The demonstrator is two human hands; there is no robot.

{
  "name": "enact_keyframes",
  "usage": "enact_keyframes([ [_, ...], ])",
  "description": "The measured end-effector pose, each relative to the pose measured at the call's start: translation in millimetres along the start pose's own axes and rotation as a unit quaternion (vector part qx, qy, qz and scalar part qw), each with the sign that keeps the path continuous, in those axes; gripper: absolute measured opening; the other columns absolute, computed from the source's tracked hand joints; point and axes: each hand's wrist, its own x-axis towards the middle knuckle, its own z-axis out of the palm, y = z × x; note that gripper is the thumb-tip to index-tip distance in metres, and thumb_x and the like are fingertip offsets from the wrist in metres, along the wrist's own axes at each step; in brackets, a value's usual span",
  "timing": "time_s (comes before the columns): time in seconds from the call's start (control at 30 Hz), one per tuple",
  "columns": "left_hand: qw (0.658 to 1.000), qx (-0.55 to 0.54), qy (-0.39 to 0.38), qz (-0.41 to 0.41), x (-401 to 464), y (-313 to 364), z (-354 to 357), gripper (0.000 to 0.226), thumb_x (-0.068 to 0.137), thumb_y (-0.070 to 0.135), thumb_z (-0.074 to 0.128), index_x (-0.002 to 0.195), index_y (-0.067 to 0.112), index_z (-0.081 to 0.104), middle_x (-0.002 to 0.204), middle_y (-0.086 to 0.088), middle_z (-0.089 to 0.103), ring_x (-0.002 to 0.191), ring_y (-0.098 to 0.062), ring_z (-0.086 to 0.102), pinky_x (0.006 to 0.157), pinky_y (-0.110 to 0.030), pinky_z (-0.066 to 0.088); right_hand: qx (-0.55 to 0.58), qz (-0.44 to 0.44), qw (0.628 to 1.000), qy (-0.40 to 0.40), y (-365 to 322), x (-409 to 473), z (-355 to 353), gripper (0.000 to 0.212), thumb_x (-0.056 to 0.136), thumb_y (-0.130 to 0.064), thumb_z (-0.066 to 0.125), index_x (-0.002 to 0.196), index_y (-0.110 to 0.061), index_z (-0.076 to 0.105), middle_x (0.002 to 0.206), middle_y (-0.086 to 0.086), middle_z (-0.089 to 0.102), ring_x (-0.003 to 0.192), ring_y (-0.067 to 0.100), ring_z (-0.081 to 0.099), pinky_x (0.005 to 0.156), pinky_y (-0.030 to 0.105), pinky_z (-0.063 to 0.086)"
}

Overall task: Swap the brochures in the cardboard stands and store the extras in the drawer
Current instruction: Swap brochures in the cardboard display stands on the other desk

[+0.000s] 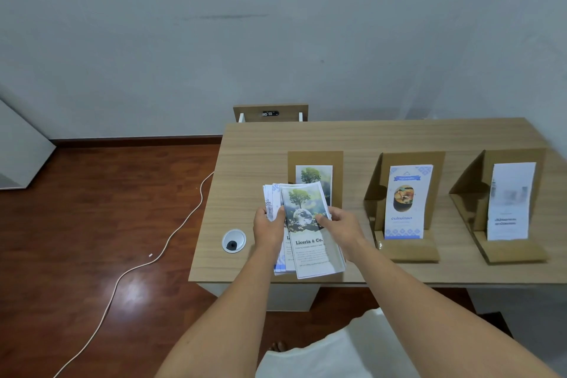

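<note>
A loose stack of brochures (310,242) is gripped between the left hand (269,225) and right hand (342,230) above the table (251,181). Three stands (316,159) beyond already hold brochures, so storing extras seemingly remains; no drawer shows.

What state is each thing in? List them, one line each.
Left stand: upright, tree brochure inside.
Middle stand: upright, food brochure inside.
Right stand: upright, pale brochure inside.
Brochure stack: fanned, held over the desk.
Left hand: gripping the stack.
Right hand: pinching the stack's top sheet.
</note>
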Motion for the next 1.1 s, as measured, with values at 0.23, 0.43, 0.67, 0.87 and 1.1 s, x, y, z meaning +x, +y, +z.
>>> enact_keyframes([
  [0.23, 1.000, -0.002, -0.002, 0.014, 4, 1, -11, 0.016, 0.100, 0.025, 0.070, 0.093, 0.022, 0.056, 0.106, -0.008, 0.071, 0.093, -0.026, 0.067, 0.087, -0.049, 0.057, -0.009, 0.012, 0.999, 0.049, -4, 10, -2, 0.022, 0.097, -0.017, 0.067, 0.111, -0.001, 0.074, 0.111, 0.014, 0.076, 0.106, 0.031, 0.070, 0.087, 0.040, 0.056],
  [0.43, 1.000, -0.013, 0.008, 0.004, 13, 0, -31, 0.013, 0.100, 0.028, 0.071, 0.100, 0.025, 0.058, 0.108, -0.007, 0.072, 0.105, -0.034, 0.071, 0.091, -0.052, 0.060, -0.029, 0.017, 0.999, 0.034, -9, 21, -11, 0.019, 0.095, -0.017, 0.069, 0.100, 0.001, 0.076, 0.097, 0.008, 0.075, 0.090, 0.019, 0.066, 0.075, 0.024, 0.051],
  [0.67, 0.999, 0.000, 0.042, 0.005, 20, 7, -43, 0.016, 0.100, 0.028, 0.071, 0.096, 0.021, 0.057, 0.107, -0.010, 0.072, 0.106, -0.039, 0.072, 0.095, -0.062, 0.058, -0.045, -0.003, 0.999, 0.017, -17, 48, -15, 0.013, 0.099, -0.011, 0.064, 0.087, -0.007, 0.062, 0.073, 0.007, 0.061, 0.067, 0.017, 0.055, 0.075, 0.034, 0.054],
  [0.87, 0.997, 0.015, 0.074, 0.032, 28, 13, -55, 0.018, 0.102, 0.024, 0.069, 0.105, 0.011, 0.056, 0.110, -0.016, 0.070, 0.100, -0.035, 0.069, 0.089, -0.051, 0.059, -0.055, -0.032, 0.997, 0.035, -33, 69, -19, 0.008, 0.101, -0.008, 0.059, 0.093, -0.007, 0.061, 0.073, 0.002, 0.060, 0.063, 0.013, 0.056, 0.084, 0.038, 0.057],
  [1.1, 0.995, 0.012, 0.088, 0.053, 36, 15, -65, 0.015, 0.102, 0.021, 0.068, 0.107, 0.013, 0.057, 0.092, 0.003, 0.065, 0.086, -0.023, 0.065, 0.073, -0.031, 0.050, -0.061, -0.051, 0.995, 0.052, -41, 81, -18, 0.013, 0.102, -0.004, 0.054, 0.091, -0.008, 0.058, 0.076, 0.002, 0.058, 0.063, 0.012, 0.055, 0.074, 0.031, 0.054],
])
